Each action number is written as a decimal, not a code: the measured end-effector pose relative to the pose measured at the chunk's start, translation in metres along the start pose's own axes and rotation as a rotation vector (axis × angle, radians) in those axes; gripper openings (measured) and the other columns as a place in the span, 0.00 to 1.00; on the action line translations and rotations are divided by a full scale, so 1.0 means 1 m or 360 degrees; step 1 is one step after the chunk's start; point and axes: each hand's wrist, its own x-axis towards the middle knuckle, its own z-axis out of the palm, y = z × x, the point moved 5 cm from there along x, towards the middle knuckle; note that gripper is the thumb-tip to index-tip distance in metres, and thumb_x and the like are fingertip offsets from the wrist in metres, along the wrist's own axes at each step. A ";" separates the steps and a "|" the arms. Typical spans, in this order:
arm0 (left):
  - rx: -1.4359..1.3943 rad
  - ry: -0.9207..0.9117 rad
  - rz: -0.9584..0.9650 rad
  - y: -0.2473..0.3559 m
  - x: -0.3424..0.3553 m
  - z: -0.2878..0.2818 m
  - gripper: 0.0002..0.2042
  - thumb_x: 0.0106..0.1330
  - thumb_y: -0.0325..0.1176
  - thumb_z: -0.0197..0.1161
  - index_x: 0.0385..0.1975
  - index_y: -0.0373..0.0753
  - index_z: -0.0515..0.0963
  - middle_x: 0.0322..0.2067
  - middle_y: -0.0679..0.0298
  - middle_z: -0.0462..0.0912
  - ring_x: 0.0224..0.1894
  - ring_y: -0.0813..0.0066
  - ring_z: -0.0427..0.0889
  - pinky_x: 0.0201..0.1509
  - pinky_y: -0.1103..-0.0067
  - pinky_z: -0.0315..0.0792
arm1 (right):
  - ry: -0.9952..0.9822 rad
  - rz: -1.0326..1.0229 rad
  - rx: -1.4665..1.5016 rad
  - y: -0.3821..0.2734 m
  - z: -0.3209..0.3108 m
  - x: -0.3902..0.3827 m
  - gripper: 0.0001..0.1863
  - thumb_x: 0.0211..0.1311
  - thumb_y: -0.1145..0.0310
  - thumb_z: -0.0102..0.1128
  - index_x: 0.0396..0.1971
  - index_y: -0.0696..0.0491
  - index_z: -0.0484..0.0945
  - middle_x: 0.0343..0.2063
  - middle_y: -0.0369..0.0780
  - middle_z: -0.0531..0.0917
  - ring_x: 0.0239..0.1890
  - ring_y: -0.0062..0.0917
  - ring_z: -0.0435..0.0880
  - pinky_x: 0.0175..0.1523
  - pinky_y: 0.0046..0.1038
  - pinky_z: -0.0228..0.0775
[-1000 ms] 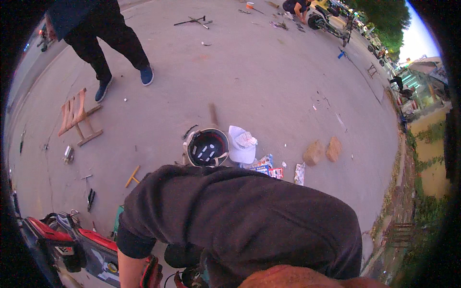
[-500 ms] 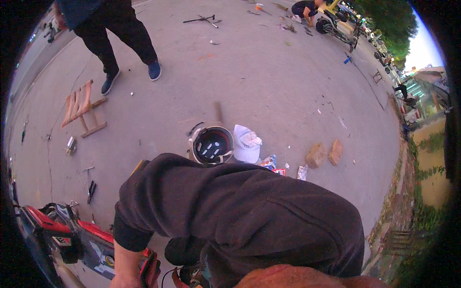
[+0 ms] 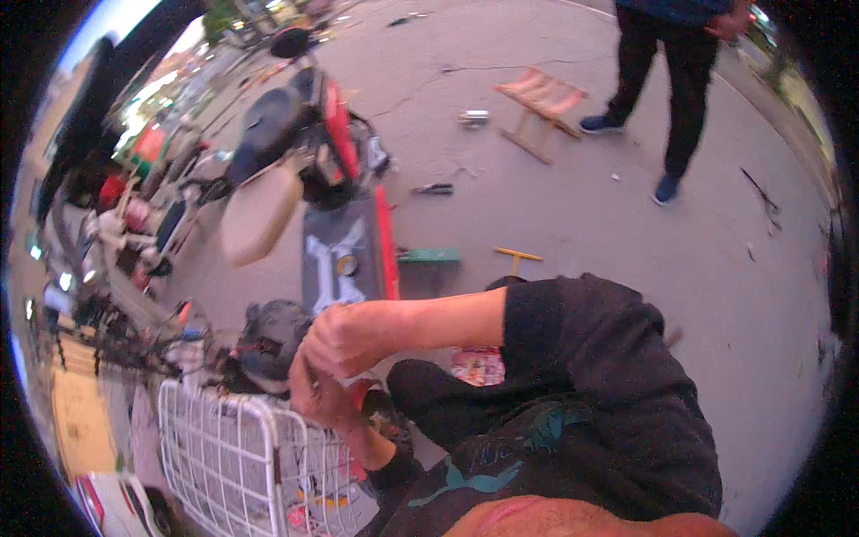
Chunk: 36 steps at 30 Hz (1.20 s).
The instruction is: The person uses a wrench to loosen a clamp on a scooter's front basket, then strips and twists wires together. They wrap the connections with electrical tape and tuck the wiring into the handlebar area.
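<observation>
My right hand [image 3: 338,340] reaches across from the right, its bare forearm over the front end of a red and black electric scooter [image 3: 344,259]. Just below it, my left hand [image 3: 318,391] comes up from the lower edge, and the two hands meet with fingers curled in. Whatever lies between the fingers is hidden and blurred. Beside them is a dark rounded part [image 3: 273,336] of the scooter's front. A white wire basket [image 3: 219,438] stands right below the hands.
A green box [image 3: 429,256], a yellow T-handled tool [image 3: 517,256] and black pliers-like tool [image 3: 434,189] lie beyond the scooter. A folding stool [image 3: 544,94] stands near a person [image 3: 667,80] in dark trousers. Other parked two-wheelers [image 3: 134,215] crowd the left.
My view has swung left toward the scooter and basket; the helmet and white cap have left it. My left hand now shows against the right one.
</observation>
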 end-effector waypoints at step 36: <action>-0.0472 0.0206 -0.0718 -0.006 -0.042 0.010 0.09 0.70 0.28 0.61 0.46 0.32 0.80 0.36 0.57 0.87 0.35 0.75 0.86 0.40 0.78 0.78 | -0.0579 0.1777 0.1960 0.008 0.033 -0.029 0.20 0.73 0.59 0.52 0.34 0.63 0.80 0.19 0.44 0.82 0.22 0.26 0.83 0.31 0.32 0.74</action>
